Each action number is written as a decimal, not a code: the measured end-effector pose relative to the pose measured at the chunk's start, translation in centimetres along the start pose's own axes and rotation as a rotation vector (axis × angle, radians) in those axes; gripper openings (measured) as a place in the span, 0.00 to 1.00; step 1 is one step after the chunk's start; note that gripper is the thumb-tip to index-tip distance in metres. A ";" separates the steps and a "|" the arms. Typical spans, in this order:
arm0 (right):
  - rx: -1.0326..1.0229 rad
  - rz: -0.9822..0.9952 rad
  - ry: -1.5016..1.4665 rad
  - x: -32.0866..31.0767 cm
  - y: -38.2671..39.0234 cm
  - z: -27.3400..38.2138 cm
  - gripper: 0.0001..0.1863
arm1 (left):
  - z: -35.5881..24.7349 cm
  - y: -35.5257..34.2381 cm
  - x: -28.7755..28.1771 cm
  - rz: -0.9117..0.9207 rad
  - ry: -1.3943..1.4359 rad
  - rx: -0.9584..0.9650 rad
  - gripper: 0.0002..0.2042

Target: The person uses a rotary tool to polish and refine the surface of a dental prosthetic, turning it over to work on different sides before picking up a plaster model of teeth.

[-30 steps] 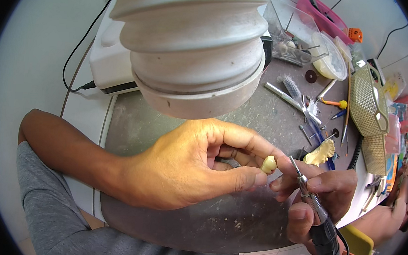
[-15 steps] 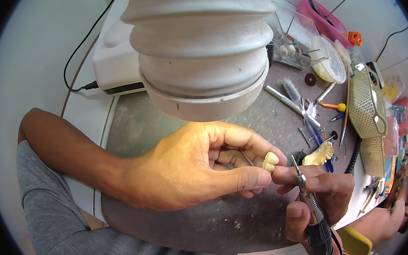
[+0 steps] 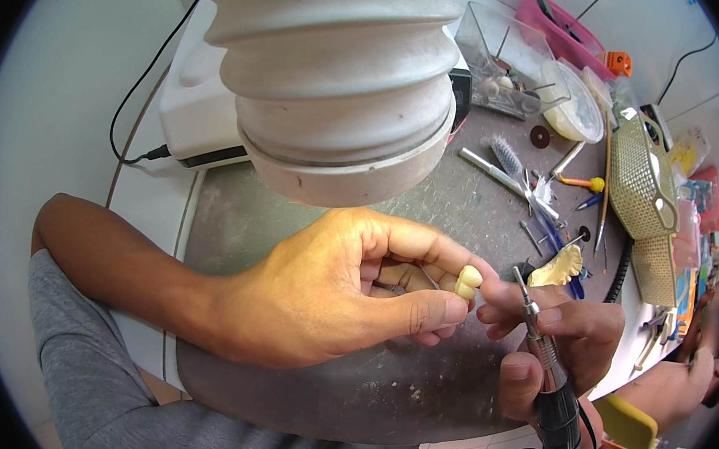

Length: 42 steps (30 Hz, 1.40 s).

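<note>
Between the thumb and fingers of my left hand (image 3: 312, 292) is a small pair of joined, cream-coloured dental crowns (image 3: 468, 281). A thin metal piece shows behind those fingers, partly hidden. My right hand (image 3: 591, 336) grips a rotary handpiece (image 3: 558, 413) like a pen, its slim metal tip pointing up and away, close to the crowns but apart from them. The right fingertips reach almost to the left ones. Just beyond the right hand lies a yellowish dental cast (image 3: 557, 268).
A ribbed white suction hose (image 3: 338, 71) hangs above my left hand. Behind it stands a white machine (image 3: 199, 111). Brushes, rods and discs (image 3: 539, 136) litter the grey bench mat (image 3: 346, 401). Woven baskets (image 3: 640, 175), a clear box (image 3: 507, 67) and a pink basin (image 3: 561, 29) line the right side. Another person's arm (image 3: 668, 384) shows beyond.
The crowns have turned slightly between my left fingers. The handpiece stays in my right hand, with its tip still near them. The whole view has shifted a little.
</note>
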State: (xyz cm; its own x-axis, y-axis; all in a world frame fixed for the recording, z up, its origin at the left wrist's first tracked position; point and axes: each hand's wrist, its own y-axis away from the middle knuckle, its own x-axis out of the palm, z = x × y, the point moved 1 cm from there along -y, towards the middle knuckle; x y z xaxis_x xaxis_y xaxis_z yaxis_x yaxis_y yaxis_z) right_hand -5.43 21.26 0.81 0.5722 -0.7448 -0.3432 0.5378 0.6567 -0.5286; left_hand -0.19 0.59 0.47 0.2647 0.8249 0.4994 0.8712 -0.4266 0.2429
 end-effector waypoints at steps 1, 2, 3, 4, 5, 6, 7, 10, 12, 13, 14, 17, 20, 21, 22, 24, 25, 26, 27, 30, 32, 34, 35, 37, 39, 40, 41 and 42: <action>0.005 -0.012 0.007 -0.1 0.1 0.1 0.22 | 0.0 0.0 0.0 0.002 0.006 -0.003 0.15; 0.017 -0.045 0.017 -0.2 0.3 0.3 0.22 | -0.1 0.0 0.1 -0.005 0.019 0.009 0.15; 0.029 -0.078 0.028 -0.2 0.4 0.4 0.22 | -0.2 0.0 0.2 -0.010 0.031 0.019 0.16; 0.049 -0.132 0.043 -0.2 0.5 0.5 0.22 | -0.3 -0.1 0.3 -0.012 0.043 0.028 0.16; 0.071 -0.189 0.059 -0.3 0.6 0.6 0.22 | -0.4 -0.2 0.4 -0.024 0.050 0.031 0.16; 0.134 -0.245 -0.006 -0.6 0.7 0.6 0.21 | -0.3 -0.3 0.3 -0.035 0.056 0.032 0.16; 0.185 -0.297 -0.061 -1.1 0.7 0.8 0.21 | -0.4 -0.3 0.4 -0.038 0.059 0.048 0.16; 0.302 -0.424 -0.145 -3.0 0.6 1.9 0.19 | -0.6 0.4 0.2 -0.026 -0.014 0.056 0.15; 0.423 -0.476 -0.342 -5.5 2.0 2.6 0.20 | -0.5 0.4 0.2 -0.034 -0.102 0.092 0.14; 0.461 -0.482 -0.389 -6.2 2.6 3.0 0.20 | -0.3 0.4 0.2 -0.038 -0.147 0.103 0.14; 0.543 -0.501 -0.467 -7.2 3.7 3.4 0.17 | -0.1 0.3 0.2 -0.045 -0.191 0.115 0.13; 0.710 -0.688 -0.200 -9.8 7.0 4.4 0.11 | 0.1 -0.1 0.5 -0.028 -0.261 0.156 0.11; 0.863 -0.658 0.149 -11.1 10.5 5.0 0.12 | 0.3 -0.1 0.5 -0.068 -0.287 0.192 0.10; 0.894 -0.664 0.199 -11.0 11.1 5.3 0.19 | 0.2 -0.2 0.5 -0.066 -0.304 0.193 0.10; 0.890 -0.639 0.281 -10.8 11.7 5.2 0.20 | 0.2 -0.1 0.4 -0.070 -0.325 0.190 0.10; 0.873 -0.583 0.445 -10.9 12.6 4.7 0.22 | 0.0 -0.2 0.3 -0.058 -0.366 0.189 0.11; 0.892 -0.563 0.464 -11.0 12.9 4.8 0.23 | -0.2 -0.2 0.2 -0.056 -0.392 0.182 0.13; 0.911 -0.548 0.497 -10.9 12.9 5.0 0.23 | -0.3 0.0 0.2 -0.061 -0.415 0.168 0.14; 0.929 -0.531 0.531 -10.8 13.0 5.2 0.23 | -0.3 -0.1 0.4 -0.060 -0.353 0.166 0.15; 0.946 -0.433 0.721 -10.0 11.4 5.0 0.23 | -0.2 -0.2 0.5 -0.060 -0.226 0.165 0.19; 0.943 -0.312 0.915 -9.4 10.0 4.8 0.23 | 0.2 -0.3 0.0 -0.038 -0.187 0.145 0.20; 0.868 -0.279 1.025 -9.5 10.2 3.9 0.23 | -0.2 -0.3 -0.1 -0.028 -0.173 0.089 0.20; 0.870 -0.251 1.064 -9.5 10.0 3.8 0.22 | -0.2 -0.3 -0.2 -0.023 -0.153 0.081 0.20; 0.885 -0.226 1.096 -9.7 9.6 3.5 0.22 | -0.2 -0.5 -0.4 -0.012 -0.120 0.073 0.20; 0.913 -0.232 1.080 -9.7 9.4 3.3 0.21 | -0.1 -0.6 -0.5 0.000 -0.095 0.071 0.19; 0.908 -0.245 1.072 -9.8 9.5 3.1 0.21 | -0.2 -0.7 -0.4 0.000 -0.097 0.065 0.19; 0.904 -0.258 1.064 -9.9 9.6 2.9 0.20 | -0.2 -0.7 -0.4 0.001 -0.100 0.058 0.19; 0.901 -0.272 1.055 -9.9 9.8 2.7 0.20 | -0.2 -0.7 -0.4 0.001 -0.103 0.050 0.19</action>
State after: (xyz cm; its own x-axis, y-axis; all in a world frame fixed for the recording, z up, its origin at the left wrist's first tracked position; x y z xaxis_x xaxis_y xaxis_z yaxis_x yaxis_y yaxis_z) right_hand -4.15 35.43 1.14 -0.1216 -0.3319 -0.9354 0.9897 0.0310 -0.1397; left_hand -1.03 0.46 0.26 0.3047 0.8593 0.4108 0.8899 -0.4106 0.1988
